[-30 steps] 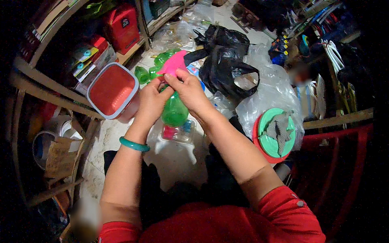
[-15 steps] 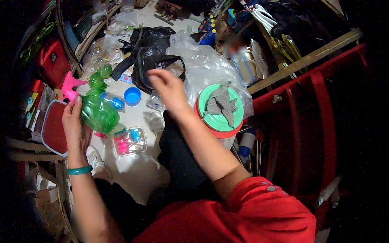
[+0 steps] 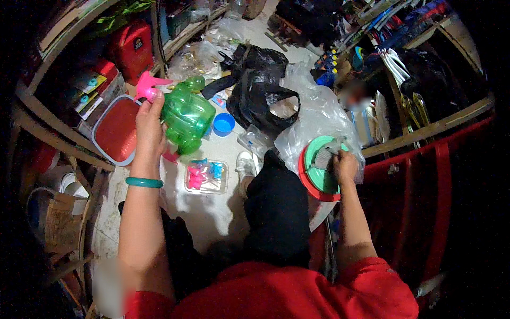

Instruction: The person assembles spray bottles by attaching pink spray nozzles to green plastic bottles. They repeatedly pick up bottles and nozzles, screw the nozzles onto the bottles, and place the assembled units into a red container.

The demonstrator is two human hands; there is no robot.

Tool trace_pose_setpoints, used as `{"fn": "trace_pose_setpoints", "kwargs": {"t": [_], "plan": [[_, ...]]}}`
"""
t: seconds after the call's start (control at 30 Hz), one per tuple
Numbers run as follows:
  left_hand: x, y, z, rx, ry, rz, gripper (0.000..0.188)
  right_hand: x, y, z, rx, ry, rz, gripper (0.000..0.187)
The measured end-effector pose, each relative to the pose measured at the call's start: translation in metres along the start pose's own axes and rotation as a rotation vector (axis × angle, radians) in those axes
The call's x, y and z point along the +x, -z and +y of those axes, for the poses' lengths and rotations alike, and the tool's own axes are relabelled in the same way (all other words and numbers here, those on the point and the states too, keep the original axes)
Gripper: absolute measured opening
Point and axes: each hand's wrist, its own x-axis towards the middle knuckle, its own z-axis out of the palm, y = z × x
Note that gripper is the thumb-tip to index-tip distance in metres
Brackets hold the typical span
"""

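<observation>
My left hand (image 3: 150, 125) is closed around the neck of a green see-through spray bottle (image 3: 187, 117) with a rounded, lobed body. Its pink spray head (image 3: 150, 86) sticks up above my fingers. Over on the right, my right hand (image 3: 346, 166) grips a ribbed grey cloth (image 3: 323, 158). That cloth lies on a round light-green plastic piece (image 3: 319, 178), which rests on a red one (image 3: 305, 169). My fingertips on the cloth are partly hidden by the hand.
A clear tray (image 3: 206, 187) holds small pink and blue pieces on the floor. Beyond it are a blue cup (image 3: 223, 124), a black plastic bag (image 3: 255, 101) and clear plastic sheeting (image 3: 311, 109). A reddish basin (image 3: 114, 133) stands left; a red frame (image 3: 398, 181) runs along the right.
My right hand has swung right and down from near the black bag onto the grey cloth and taken hold of it. The spray bottle has turned in my left hand. The view has shifted.
</observation>
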Motion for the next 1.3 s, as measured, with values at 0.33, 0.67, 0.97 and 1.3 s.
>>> {"fn": "trace_pose_setpoints", "kwargs": {"t": [0.33,0.67,0.97,1.3], "plan": [[-0.008,-0.014,0.005,-0.093,0.015,0.003,0.025,0.020,0.080,-0.047,1.631,-0.072,0.362,0.027],[-0.002,-0.015,-0.004,-0.126,-0.064,0.031,0.022,-0.008,0.079,-0.295,1.732,0.309,-0.257,0.023],[0.000,-0.018,0.010,-0.243,-0.196,0.089,0.021,0.013,0.036,-0.326,0.568,0.530,-0.182,0.027],[0.004,-0.010,-0.008,0.232,-0.328,0.216,0.028,0.008,0.055,-0.338,1.663,0.410,-0.010,0.016]]}}
